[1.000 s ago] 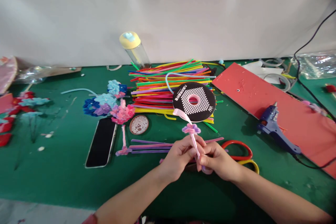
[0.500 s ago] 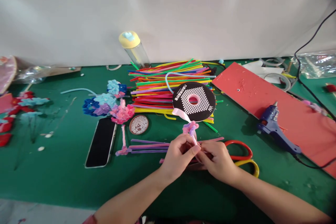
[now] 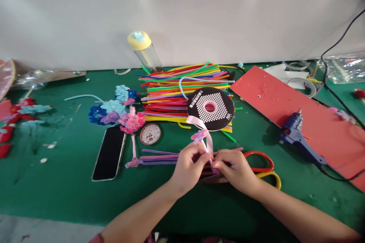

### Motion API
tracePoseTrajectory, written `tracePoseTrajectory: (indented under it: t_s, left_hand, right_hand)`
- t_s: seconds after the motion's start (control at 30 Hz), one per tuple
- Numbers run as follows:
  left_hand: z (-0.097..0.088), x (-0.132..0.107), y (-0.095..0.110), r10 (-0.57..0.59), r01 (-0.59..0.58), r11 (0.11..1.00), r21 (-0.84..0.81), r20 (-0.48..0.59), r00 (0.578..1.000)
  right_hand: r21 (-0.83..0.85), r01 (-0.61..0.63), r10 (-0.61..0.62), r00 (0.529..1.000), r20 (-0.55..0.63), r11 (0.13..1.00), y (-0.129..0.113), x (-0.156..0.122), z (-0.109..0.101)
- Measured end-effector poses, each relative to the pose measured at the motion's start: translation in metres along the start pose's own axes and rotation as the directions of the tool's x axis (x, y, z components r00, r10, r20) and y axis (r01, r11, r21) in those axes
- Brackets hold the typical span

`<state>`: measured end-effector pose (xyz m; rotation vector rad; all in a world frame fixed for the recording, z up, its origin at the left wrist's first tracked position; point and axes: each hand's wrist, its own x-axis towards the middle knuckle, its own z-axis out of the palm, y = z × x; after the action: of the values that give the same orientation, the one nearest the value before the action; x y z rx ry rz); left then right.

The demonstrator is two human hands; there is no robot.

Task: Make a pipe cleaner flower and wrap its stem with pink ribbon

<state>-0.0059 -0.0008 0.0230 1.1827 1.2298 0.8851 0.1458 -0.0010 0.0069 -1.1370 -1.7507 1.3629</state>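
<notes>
My left hand (image 3: 189, 167) and my right hand (image 3: 234, 169) meet over the green table (image 3: 65, 190), both pinching the stem of a small pink and purple pipe-cleaner flower (image 3: 199, 135). A pink ribbon (image 3: 205, 133) runs from the black checkered ribbon spool (image 3: 211, 108) down to my fingers beside the stem. Under my hands lie a few pink and purple pipe cleaners (image 3: 159, 157).
A heap of coloured pipe cleaners (image 3: 176, 91) lies behind the spool. Finished flowers (image 3: 119, 108), a phone (image 3: 110, 152) and a round lid (image 3: 150, 134) sit to the left. Red-and-yellow scissors (image 3: 264, 169), a blue glue gun (image 3: 296, 138) and a red board (image 3: 302, 114) are on the right.
The flower has come down and tipped to the left, and my hands have drawn closer to the table. The ribbon now hangs beside the stem down to my fingers.
</notes>
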Motion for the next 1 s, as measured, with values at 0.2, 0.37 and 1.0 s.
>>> tracePoseTrajectory:
  t_s: [0.2, 0.37, 1.0]
  left_hand:
    - [0.000, 0.000, -0.004, -0.031, 0.057, 0.968, -0.245, 0.110, 0.993]
    - [0.004, 0.000, -0.009, -0.030, 0.121, 0.876, -0.467, 0.197, 0.980]
    - [0.007, -0.001, -0.010, -0.119, 0.315, 0.715, -0.624, 0.335, 0.935]
  right_hand:
    - [0.345, -0.245, 0.179, 0.961, 0.213, 0.906, 0.000, 0.000, -0.001]
    - [0.568, -0.417, 0.245, 0.902, 0.356, 0.710, 0.004, 0.001, 0.001]
    - [0.630, -0.409, 0.188, 0.902, 0.389, 0.660, 0.005, -0.001, 0.004]
